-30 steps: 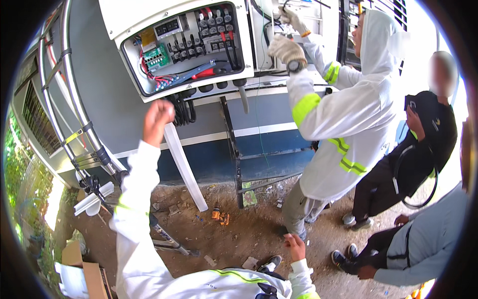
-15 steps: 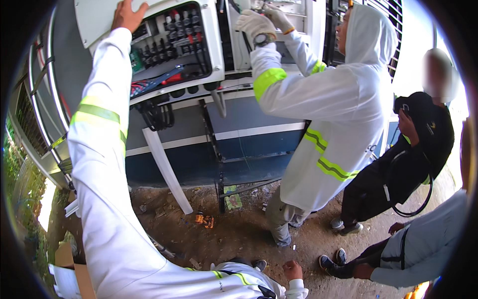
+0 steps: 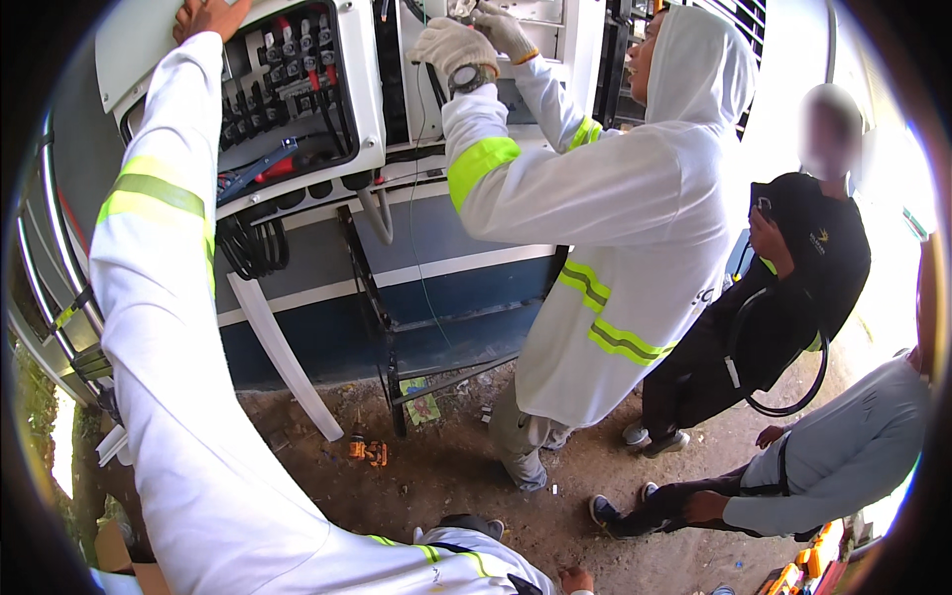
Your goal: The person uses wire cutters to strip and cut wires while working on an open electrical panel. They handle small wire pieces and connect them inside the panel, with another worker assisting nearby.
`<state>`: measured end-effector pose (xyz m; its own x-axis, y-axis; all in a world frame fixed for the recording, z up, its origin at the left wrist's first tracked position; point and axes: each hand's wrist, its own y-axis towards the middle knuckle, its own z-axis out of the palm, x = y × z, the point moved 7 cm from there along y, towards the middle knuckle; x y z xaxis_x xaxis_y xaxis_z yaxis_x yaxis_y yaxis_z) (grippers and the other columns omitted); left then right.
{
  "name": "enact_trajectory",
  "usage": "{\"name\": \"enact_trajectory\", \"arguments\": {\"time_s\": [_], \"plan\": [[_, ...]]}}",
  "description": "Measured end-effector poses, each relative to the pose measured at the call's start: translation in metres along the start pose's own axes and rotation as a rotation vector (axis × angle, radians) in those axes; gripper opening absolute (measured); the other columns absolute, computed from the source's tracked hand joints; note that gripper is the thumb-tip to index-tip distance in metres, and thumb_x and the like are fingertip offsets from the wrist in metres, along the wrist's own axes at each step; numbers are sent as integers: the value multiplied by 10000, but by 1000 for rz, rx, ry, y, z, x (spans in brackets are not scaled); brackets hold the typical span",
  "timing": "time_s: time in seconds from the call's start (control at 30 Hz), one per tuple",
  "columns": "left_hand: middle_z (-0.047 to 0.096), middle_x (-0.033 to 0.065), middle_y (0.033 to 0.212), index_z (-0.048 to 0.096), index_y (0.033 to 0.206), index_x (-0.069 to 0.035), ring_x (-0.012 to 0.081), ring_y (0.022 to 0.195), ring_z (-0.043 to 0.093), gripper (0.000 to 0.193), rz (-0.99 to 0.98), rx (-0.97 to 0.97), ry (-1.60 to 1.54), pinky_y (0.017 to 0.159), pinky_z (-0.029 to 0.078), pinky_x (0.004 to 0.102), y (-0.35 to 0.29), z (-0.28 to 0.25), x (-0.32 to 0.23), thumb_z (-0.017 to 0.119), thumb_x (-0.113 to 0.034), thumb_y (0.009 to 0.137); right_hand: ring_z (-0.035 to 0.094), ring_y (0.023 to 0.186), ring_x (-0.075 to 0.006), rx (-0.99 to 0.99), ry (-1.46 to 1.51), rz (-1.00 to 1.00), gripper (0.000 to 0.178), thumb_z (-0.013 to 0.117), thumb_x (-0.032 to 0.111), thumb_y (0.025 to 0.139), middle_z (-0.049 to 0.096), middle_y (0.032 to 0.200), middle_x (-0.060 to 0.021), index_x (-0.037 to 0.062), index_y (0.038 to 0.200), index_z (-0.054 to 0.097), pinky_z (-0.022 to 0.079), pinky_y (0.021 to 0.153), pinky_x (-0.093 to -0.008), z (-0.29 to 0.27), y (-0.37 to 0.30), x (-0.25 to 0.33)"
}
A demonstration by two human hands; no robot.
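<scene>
White and smooth, the panel (image 3: 131, 52) lies at the upper left corner of the open box (image 3: 368, 94), just above and beside its opening; the left hand (image 3: 211, 16) rests on the panel's right part, so most of what shows of it spreads to the left of that hand and below it; the top edge of the view cuts the panel off, so I cannot tell its long axis, though its lower edge slants up from left to right.

The left hand is much the nearer and is spread fairly wide, thumb apart from the fingers, with no tool seen in it; the right hand (image 3: 574, 579) hangs low at the bottom edge, well apart from the box, too cut off to tell whether it is wide or narrow.

The panel looks plain and flat, with a rounded lower corner; the box shares its white and has a dark inner border; inside it sit black connectors (image 3: 288, 48), and along its bottom edge lies a slanted blue bar (image 3: 256, 168); the left sleeve (image 3: 183, 367) hides the box's left edge.
</scene>
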<state>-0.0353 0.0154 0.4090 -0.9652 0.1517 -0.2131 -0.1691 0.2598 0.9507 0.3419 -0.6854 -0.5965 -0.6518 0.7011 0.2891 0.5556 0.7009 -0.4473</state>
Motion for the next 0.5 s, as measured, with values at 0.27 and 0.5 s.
{"name": "enact_trajectory", "arguments": {"time_s": [0.27, 0.5], "plan": [[-3, 203, 1615, 197, 1544, -105, 393, 1485, 62, 746, 160, 0, -137, 1191, 127, 532, 13, -31, -18, 463, -486, 959, 651, 1001, -359, 17, -80, 157, 514, 593, 530, 845, 627, 1259, -113, 184, 1225, 609, 502, 879, -524, -19, 13, -6], [44, 152, 1615, 154, 1550, -180, 361, 1484, 50, 759, 221, -186, -54, 1197, 58, 506, 25, 4, 10, 403, -579, 954, 656, 1005, -347, 125, -245, 79, 475, 589, 504, 845, 646, 1219, -114, 170, 1181, 637, 507, 885, -505, -27, 51, 45]]}}
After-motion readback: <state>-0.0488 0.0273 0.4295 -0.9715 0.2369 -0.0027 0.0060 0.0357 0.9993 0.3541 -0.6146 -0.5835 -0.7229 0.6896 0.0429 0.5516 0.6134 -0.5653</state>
